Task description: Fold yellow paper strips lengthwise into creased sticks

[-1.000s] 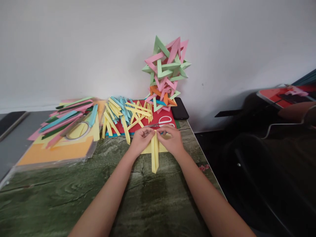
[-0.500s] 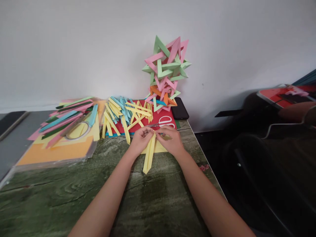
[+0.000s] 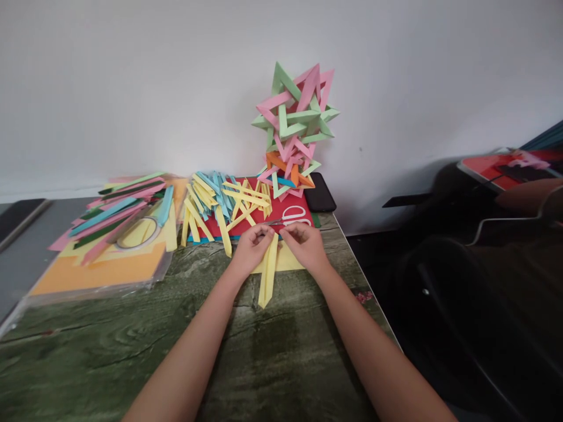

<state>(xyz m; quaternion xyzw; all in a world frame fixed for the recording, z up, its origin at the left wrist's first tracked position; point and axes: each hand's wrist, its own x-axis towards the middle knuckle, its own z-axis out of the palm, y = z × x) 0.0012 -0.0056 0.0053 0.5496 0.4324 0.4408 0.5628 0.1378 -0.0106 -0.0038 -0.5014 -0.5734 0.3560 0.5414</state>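
A folded yellow paper strip (image 3: 268, 275) hangs down between my hands, its pointed lower end toward me. Thumb and fingers of my left hand (image 3: 253, 251) are closed on its upper end. My right hand (image 3: 305, 246) is also pinched, its fingertips just right of the strip's tip; whether they grip the paper is too small to tell. Beneath the hands lies a flat yellow sheet (image 3: 288, 261), partly covered by them. Scissors with white handles (image 3: 294, 215) lie just beyond my fingers on a red sheet (image 3: 284, 205).
Folded yellow strips (image 3: 224, 231) and blue strips (image 3: 223, 202) are heaped behind my left hand. Further left, coloured strips and a tape roll (image 3: 139, 232) lie on a plastic packet (image 3: 105, 272). Paper star models (image 3: 299, 117) stand at the back beside a black phone (image 3: 320, 193).
My right fingertips have moved slightly right, away from the left ones. The strip's lower end has swung a little to the right and hangs more upright.
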